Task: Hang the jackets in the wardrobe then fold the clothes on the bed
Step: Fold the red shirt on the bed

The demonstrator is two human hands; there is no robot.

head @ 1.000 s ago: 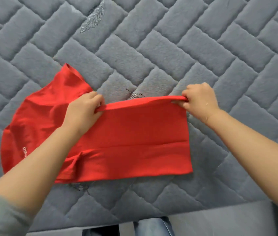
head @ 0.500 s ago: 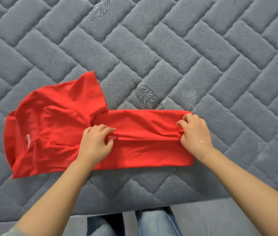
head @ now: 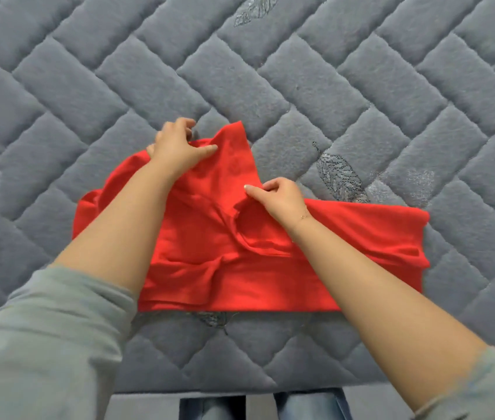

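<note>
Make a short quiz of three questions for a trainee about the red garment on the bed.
1. True or false: the red garment lies on a grey quilted bed cover.
2. Which hand holds the cloth at the far edge? A. left hand B. right hand
3. How many garments are in view on the bed?

Key: 1 true. 2 A. 3 one.

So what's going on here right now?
A person is folding a red shirt on the grey quilted bed. The left hand grips the fabric at the shirt's far edge, while the right hand pinches it near the middle. The right part lies folded into a band; the left part is bunched.
</note>
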